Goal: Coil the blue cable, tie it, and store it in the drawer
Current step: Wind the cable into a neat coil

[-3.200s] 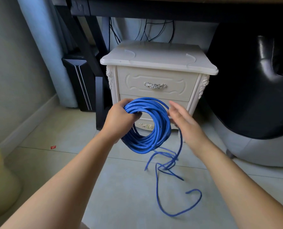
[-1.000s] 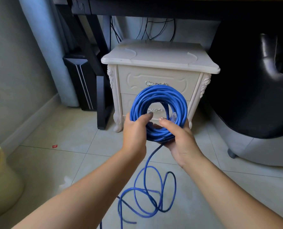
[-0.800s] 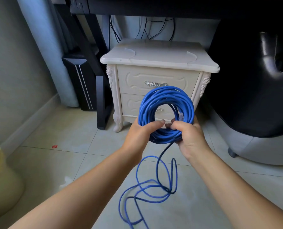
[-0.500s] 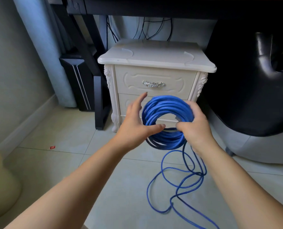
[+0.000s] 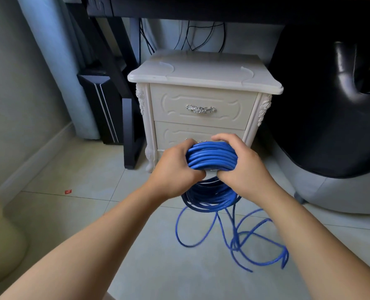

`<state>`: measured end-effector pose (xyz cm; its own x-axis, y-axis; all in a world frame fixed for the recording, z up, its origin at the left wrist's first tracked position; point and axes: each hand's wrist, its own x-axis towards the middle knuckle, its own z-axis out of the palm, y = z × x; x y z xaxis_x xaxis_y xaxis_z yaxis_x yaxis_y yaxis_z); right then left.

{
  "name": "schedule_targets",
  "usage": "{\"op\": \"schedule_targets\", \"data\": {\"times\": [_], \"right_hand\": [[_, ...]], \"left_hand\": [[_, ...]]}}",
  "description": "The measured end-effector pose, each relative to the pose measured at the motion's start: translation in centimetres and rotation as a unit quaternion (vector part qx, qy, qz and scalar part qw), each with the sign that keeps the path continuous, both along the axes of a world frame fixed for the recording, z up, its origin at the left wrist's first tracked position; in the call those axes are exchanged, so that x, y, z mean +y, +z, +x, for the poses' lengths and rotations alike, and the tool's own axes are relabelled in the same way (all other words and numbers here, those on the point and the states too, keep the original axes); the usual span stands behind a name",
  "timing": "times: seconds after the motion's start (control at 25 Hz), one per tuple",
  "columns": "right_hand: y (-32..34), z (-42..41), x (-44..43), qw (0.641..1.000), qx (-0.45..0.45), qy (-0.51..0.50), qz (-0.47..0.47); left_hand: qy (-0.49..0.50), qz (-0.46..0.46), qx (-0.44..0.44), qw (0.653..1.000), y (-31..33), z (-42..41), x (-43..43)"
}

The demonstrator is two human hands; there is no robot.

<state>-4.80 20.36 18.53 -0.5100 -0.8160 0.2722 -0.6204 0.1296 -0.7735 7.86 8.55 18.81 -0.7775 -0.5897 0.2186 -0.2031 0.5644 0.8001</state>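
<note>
Left hand point(image 5: 175, 169) and right hand point(image 5: 242, 167) gripped blue cable point(image 5: 212, 158) coil, loose end trailed on floor point(image 5: 71, 213), nightstand point(image 5: 203, 76) drawers closed behind

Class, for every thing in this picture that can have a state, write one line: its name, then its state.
blue cable: mostly coiled, untied, loose tail on the floor
left hand: grips the coil's left side
right hand: grips the coil's right side
top drawer: shut
lower drawer: shut
</note>
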Motion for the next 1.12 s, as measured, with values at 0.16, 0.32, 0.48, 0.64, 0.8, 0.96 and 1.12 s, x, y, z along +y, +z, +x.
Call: {"op": "schedule_targets", "data": {"times": [0.16, 0.32, 0.48, 0.64, 0.8, 0.96, 1.12], "right_hand": [[0.4, -1.0, 0.6, 0.984, -0.166, 0.030, 0.063], [-0.1, -0.9, 0.6, 0.951, -0.303, 0.033, 0.051], [-1.2, 0.2, -0.3, 0.899, -0.433, -0.012, -0.066], [-1.3, 1.6, -1.0, 0.858, -0.481, -0.054, -0.174], [-1.1, 1.8, -0.5, 0.823, -0.522, 0.004, -0.223], [-1.2, 1.4, -0.4, 0.840, -0.498, 0.035, -0.212], [-2.1, 2.3, -0.9, 0.905, -0.394, -0.096, -0.130]], "left_hand": [[0.022, 0.141, 0.058, 0.988, 0.1, 0.2, -0.3], [0.052, 0.280, 0.122, 0.951, -0.1, -0.1, -1.0], [0.085, 0.405, 0.182, 0.892, -0.4, -0.5, -1.0], [0.109, 0.476, 0.218, 0.845, -0.4, -1.0, 0.5], [0.126, 0.505, 0.245, 0.818, -0.2, -0.9, 1.0], [0.130, 0.535, 0.261, 0.793, -0.4, -1.0, 0.7], [0.069, 0.489, 0.245, 0.835, -0.8, -1.0, 1.1]]}}
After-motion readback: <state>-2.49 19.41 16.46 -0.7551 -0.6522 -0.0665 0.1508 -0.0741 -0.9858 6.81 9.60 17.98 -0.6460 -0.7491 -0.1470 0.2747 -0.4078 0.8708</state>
